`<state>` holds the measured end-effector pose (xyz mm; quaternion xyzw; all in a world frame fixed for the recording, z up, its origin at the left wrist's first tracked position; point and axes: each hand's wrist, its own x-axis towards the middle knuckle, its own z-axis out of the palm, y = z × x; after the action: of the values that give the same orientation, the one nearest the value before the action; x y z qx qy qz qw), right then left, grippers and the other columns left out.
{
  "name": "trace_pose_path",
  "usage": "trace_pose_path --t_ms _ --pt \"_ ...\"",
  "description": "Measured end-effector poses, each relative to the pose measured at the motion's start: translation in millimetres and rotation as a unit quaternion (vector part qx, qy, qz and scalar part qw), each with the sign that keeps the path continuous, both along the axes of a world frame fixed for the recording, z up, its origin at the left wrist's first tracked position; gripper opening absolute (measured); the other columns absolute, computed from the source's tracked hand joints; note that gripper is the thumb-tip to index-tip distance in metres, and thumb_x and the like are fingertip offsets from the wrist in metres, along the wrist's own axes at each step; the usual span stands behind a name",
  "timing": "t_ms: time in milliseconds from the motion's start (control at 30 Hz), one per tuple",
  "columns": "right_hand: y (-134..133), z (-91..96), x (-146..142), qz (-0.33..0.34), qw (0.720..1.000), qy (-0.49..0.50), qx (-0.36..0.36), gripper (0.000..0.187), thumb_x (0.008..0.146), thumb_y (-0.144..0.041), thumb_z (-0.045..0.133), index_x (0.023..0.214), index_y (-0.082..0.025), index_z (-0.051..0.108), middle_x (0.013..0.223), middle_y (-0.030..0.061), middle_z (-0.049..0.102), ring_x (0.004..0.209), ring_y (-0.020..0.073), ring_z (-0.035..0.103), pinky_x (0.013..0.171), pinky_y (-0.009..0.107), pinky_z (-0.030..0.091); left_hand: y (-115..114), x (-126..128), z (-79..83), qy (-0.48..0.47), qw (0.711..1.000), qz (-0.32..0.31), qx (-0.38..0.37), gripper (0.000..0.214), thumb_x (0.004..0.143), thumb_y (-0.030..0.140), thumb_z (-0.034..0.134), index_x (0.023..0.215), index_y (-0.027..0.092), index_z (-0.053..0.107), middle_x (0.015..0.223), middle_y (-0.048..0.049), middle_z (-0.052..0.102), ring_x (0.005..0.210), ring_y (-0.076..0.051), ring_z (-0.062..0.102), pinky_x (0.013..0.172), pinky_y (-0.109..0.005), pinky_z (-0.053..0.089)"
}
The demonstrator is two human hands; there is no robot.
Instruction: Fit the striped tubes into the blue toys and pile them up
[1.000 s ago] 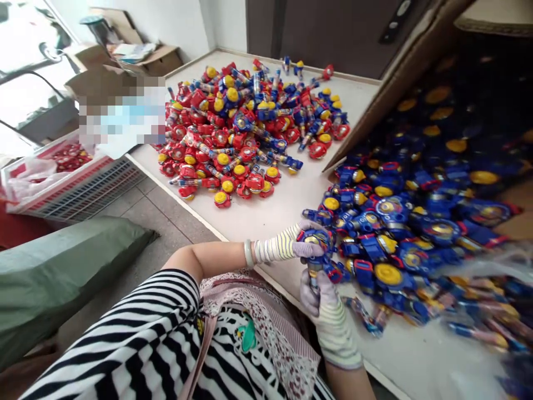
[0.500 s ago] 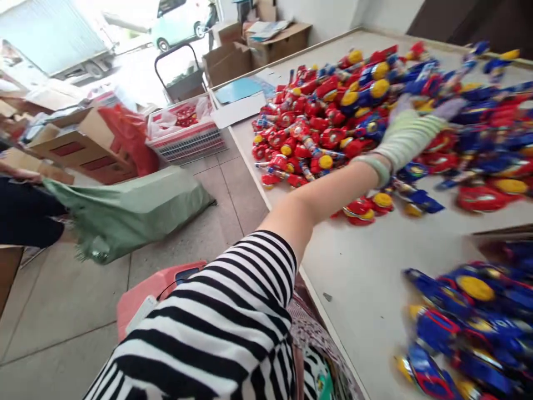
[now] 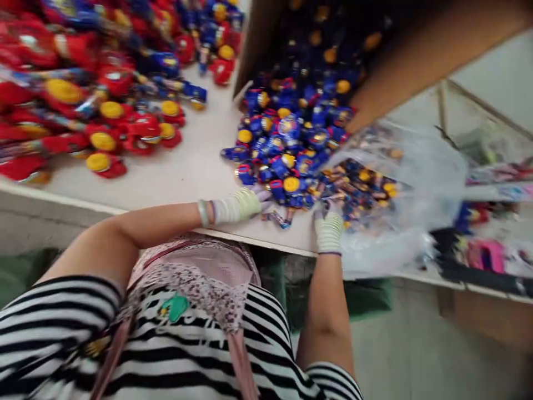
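Observation:
My left hand (image 3: pixel 245 204), in a pale striped glove, lies low on the table with its fingers stretched toward the near edge of a pile of blue plastic toys (image 3: pixel 287 139) with yellow round parts. A small loose piece (image 3: pixel 283 219) lies just right of its fingertips. My right hand (image 3: pixel 330 225), gloved alike, has its fingers bent at the left edge of a heap of small dark-and-orange pieces (image 3: pixel 362 186) by a clear plastic bag (image 3: pixel 433 183). What sits between its fingertips is blurred.
A cardboard box (image 3: pixel 416 66) lies tipped, with blue toys spilling from its mouth. Red toys (image 3: pixel 141 133) with yellow discs cover the table's left side. At the right are a dark tray edge (image 3: pixel 470 272) and a pink item (image 3: pixel 491 255). The table's front edge (image 3: pixel 287 248) runs close to my body.
My view has swung right and down, from the red pile to the blue pile. My left hand has left the red toys and come to the blue ones. My right hand now shows.

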<state>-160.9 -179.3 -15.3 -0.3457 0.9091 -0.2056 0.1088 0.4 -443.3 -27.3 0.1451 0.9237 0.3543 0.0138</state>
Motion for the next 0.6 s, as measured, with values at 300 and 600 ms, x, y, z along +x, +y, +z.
trace_pose_path --t_ms 300,600 --pt "21 -5.0 -37 -0.217 0.964 0.09 0.121 0.053 0.087 -0.011 0.047 0.138 -0.018 0.062 0.136 0.0209 0.058 0.118 0.0338 0.055 0.101 0.05 0.044 -18 19 -1.2 0.016 0.999 -0.014 -0.036 0.045 0.092 0.015 0.055 0.137 0.014 0.06 0.139 -0.0186 0.055 0.128 -0.034 0.05 0.112 -0.053 0.039" --pt "24 12.9 6 -0.204 0.974 0.093 -0.036 0.034 0.083 -0.035 0.065 0.11 -0.015 0.068 0.11 0.0183 0.063 0.104 0.0344 0.058 0.094 0.054 0.047 -29 36 28.9 -0.116 0.791 0.2 0.566 0.067 0.072 0.046 0.082 0.129 0.019 0.059 0.123 -0.0113 0.067 0.104 -0.025 0.067 0.092 -0.039 0.054"
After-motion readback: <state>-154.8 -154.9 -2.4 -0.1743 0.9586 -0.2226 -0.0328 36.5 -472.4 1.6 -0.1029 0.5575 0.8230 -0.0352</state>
